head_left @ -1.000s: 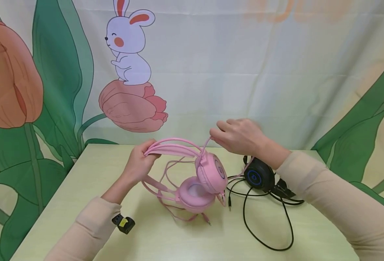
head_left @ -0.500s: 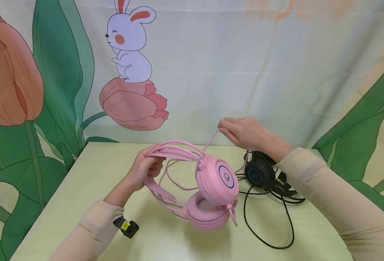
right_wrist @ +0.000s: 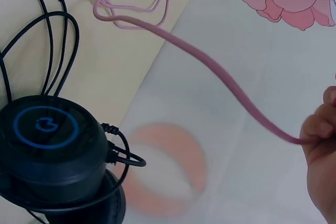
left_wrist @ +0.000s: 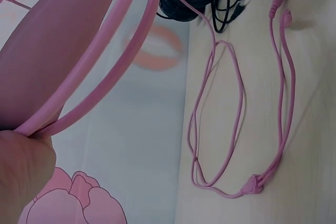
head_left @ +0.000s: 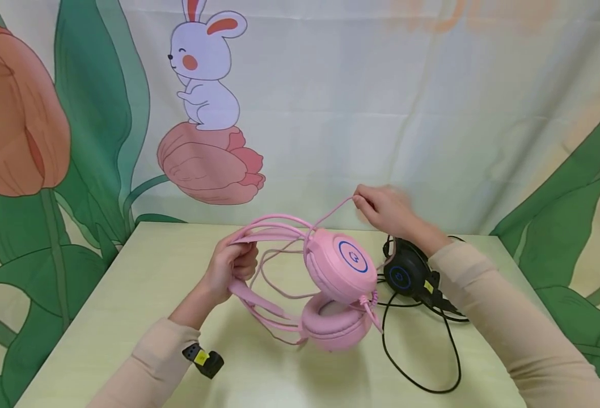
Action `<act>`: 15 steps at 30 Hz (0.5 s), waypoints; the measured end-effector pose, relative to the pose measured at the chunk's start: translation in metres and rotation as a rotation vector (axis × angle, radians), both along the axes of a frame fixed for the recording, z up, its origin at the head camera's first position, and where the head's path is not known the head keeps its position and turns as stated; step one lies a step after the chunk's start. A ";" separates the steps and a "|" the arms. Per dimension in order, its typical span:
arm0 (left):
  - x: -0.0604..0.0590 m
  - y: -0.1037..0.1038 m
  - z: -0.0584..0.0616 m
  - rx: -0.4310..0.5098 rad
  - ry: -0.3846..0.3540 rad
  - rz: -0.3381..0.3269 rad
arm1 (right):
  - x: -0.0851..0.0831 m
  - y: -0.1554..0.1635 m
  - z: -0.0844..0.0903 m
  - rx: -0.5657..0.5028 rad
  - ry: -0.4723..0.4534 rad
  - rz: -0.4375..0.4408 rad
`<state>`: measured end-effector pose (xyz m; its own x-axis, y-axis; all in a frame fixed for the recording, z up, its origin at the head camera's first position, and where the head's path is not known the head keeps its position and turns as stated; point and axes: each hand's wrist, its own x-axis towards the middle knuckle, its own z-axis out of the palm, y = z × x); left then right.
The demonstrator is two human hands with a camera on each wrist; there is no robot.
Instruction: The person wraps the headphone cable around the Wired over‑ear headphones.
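Observation:
My left hand [head_left: 231, 265] grips the headband of a pink headset [head_left: 342, 263], whose ear cups point right, held over the table. Up and to the right, my right hand [head_left: 384, 209] pinches the headset's pink cable [right_wrist: 226, 80], which runs taut from there toward the upper ear cup. Much of that cable lies in loose loops on the table, and the left wrist view shows its pink plug [left_wrist: 279, 1] and a splitter [left_wrist: 253, 184]. Below my right wrist lies a black headset [head_left: 404, 272] with a blue ring logo, partly hidden by the sleeve.
The black headset's cable [head_left: 457, 362] makes a wide loop on the table [head_left: 126, 294] toward the front right. Its black plugs [left_wrist: 242, 1] show in the left wrist view. A printed curtain [head_left: 320, 113] hangs along the table's back edge. A small black device [head_left: 205, 361] hangs at my left wrist.
My right hand has moved right, drawing the pink cable out longer. The pink headset has shifted right and turned, so one cup's logo faces up more.

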<state>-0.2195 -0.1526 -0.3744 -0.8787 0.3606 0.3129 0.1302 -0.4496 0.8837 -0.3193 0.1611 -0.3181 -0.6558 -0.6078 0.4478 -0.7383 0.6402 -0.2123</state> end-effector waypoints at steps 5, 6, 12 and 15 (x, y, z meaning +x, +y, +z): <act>0.000 0.000 -0.004 0.043 -0.009 -0.023 | -0.003 0.001 -0.007 -0.023 0.010 -0.008; 0.000 0.000 -0.005 0.053 -0.006 -0.036 | -0.003 0.000 -0.009 -0.023 -0.007 -0.002; 0.000 0.007 -0.005 0.139 0.008 -0.128 | 0.001 -0.009 -0.026 -0.113 -0.184 0.074; 0.001 0.011 -0.003 0.198 -0.018 -0.146 | 0.002 -0.012 -0.038 -0.158 -0.298 0.078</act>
<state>-0.2183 -0.1413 -0.3774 -0.8278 0.4176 0.3747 0.0357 -0.6273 0.7780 -0.3177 0.1487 -0.3560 -0.7266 -0.5996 0.3356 -0.6739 0.5267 -0.5181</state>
